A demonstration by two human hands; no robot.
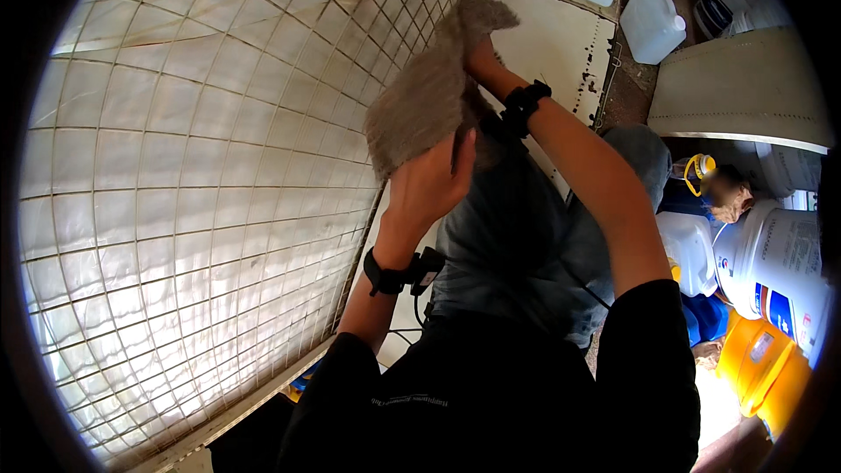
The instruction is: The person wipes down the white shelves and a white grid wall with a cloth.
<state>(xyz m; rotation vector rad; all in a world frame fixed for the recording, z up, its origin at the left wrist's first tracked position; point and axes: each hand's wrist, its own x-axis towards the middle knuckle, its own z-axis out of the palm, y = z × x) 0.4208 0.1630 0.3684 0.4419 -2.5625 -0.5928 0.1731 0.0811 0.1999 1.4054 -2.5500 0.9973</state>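
Note:
A shaggy grey-brown cloth (420, 105) is stretched between my hands in front of the wire mesh. My left hand (431, 177) is closed on its lower end, thumb upward, with a narrow dark strip beside the thumb that I cannot make out. Farther off, my right hand (484, 61) grips the cloth's upper part, and folds of it cover most of the fingers. Black bands with small devices circle both wrists. Below the cloth are my knees in grey jeans (517, 236).
A wire mesh panel (210, 158) backed by pale sheeting rises along the left. Ahead lies a cream metal surface (547, 44) with a row of holes. White jugs (650, 24) stand at the far right. White buckets (780, 254) and yellow containers (758, 363) are stacked at the right.

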